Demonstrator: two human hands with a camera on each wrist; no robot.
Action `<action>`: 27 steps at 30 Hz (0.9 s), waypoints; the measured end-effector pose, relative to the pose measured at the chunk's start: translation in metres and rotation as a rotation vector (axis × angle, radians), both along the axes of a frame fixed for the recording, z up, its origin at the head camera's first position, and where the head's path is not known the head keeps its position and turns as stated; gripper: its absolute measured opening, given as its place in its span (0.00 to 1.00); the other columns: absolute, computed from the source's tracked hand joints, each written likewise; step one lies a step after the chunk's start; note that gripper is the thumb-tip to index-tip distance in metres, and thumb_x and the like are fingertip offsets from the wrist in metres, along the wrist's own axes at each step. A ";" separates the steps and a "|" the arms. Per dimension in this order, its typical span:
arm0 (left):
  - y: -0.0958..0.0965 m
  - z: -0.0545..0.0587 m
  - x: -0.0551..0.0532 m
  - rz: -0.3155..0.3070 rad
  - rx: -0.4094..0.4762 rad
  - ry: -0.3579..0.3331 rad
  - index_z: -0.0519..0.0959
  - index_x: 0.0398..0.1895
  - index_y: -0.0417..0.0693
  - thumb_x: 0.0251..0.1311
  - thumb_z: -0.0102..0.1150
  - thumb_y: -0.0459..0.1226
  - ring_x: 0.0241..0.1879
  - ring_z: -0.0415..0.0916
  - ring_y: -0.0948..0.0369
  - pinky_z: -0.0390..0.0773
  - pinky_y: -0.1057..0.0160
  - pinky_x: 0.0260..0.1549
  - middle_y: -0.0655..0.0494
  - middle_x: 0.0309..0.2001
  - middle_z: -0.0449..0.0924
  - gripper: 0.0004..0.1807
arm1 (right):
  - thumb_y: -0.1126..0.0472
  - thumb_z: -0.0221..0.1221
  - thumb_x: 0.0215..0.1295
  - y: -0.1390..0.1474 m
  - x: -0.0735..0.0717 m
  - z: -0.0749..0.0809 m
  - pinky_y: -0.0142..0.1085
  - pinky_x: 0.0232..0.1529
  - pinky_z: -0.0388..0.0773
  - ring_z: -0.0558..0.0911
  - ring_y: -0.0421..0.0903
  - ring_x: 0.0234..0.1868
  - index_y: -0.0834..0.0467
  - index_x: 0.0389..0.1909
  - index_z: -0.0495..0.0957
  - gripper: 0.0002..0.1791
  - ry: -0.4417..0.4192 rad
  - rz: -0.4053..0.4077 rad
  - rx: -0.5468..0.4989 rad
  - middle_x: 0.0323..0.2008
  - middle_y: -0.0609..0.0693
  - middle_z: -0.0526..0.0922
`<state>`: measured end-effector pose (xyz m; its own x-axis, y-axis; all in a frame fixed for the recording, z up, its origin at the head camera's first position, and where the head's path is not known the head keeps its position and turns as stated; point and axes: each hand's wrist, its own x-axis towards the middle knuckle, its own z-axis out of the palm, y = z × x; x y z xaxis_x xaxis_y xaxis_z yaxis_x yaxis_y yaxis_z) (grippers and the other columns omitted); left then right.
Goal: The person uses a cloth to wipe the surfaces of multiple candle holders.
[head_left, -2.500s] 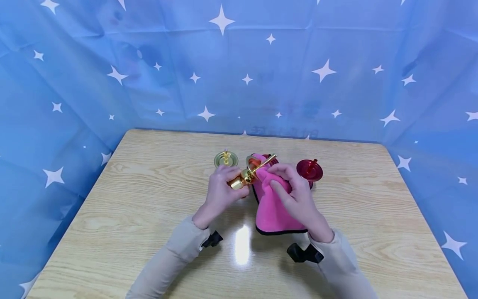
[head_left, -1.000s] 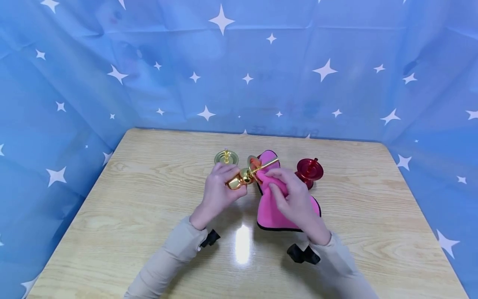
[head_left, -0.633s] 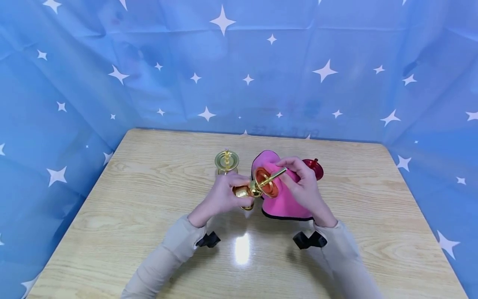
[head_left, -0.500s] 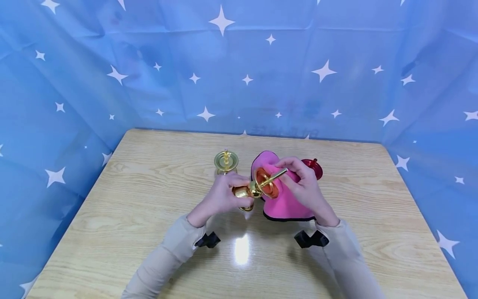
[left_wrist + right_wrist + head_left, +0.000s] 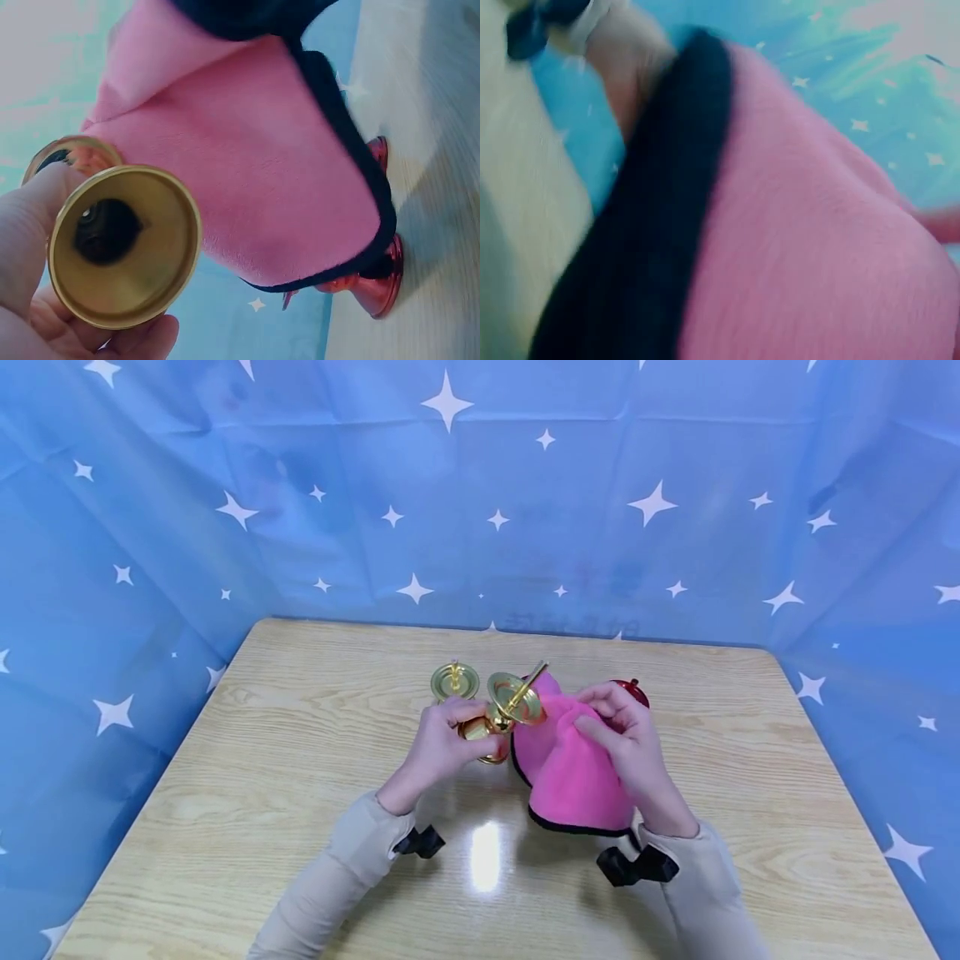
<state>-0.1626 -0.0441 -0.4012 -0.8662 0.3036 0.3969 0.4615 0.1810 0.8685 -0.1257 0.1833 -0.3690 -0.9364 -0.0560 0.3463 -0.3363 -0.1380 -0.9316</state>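
My left hand [image 5: 442,747] grips a gold candle holder [image 5: 514,697] by its lower part, tilted with its dish and spike pointing up and right. Its hollow round base [image 5: 124,281] faces the camera in the left wrist view, with fingers curled around it. My right hand [image 5: 630,735] pinches a pink cloth [image 5: 581,777] with a dark border. The cloth hangs beside the gold dish; whether they touch I cannot tell. Pink cloth fills much of the right wrist view, blurred, and hides most of that hand there.
Behind my left hand a second gold candle holder [image 5: 454,681] stands on the wooden table [image 5: 315,727]. A red candle holder [image 5: 634,692] is partly hidden behind my right hand. Two red bases show past the cloth in the left wrist view. A blue star-patterned curtain [image 5: 480,527] surrounds the table.
My right hand has moved right and slightly down with the cloth, away from the spike. The held gold candle holder has shifted up and left, its spike now pointing more upward.
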 end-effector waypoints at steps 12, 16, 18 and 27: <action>0.021 0.002 0.003 -0.045 0.028 0.051 0.84 0.38 0.35 0.41 0.69 0.25 0.40 0.78 0.53 0.78 0.65 0.38 0.43 0.39 0.83 0.16 | 0.69 0.45 0.71 -0.041 -0.008 -0.007 0.26 0.34 0.75 0.79 0.38 0.35 0.53 0.36 0.75 0.12 -0.516 -0.086 -0.614 0.37 0.46 0.77; 0.024 0.005 0.006 -0.039 0.011 0.065 0.84 0.38 0.35 0.40 0.70 0.25 0.40 0.78 0.52 0.77 0.65 0.39 0.43 0.38 0.83 0.17 | 0.69 0.42 0.71 -0.045 -0.013 -0.006 0.26 0.35 0.76 0.79 0.38 0.36 0.52 0.35 0.73 0.13 -0.580 -0.072 -0.691 0.38 0.47 0.76; 0.025 0.006 0.007 -0.028 0.026 0.065 0.84 0.38 0.33 0.40 0.69 0.24 0.40 0.78 0.51 0.77 0.64 0.39 0.42 0.38 0.83 0.17 | 0.69 0.41 0.71 -0.047 -0.012 -0.006 0.26 0.38 0.76 0.79 0.38 0.38 0.53 0.38 0.73 0.13 -0.597 -0.061 -0.713 0.39 0.47 0.77; 0.021 0.004 0.000 0.108 0.065 0.072 0.86 0.34 0.39 0.43 0.69 0.29 0.33 0.76 0.57 0.75 0.67 0.29 0.48 0.35 0.85 0.11 | 0.69 0.50 0.68 -0.056 0.004 -0.015 0.25 0.34 0.76 0.79 0.36 0.32 0.52 0.35 0.76 0.10 -0.557 -0.111 -0.517 0.34 0.45 0.77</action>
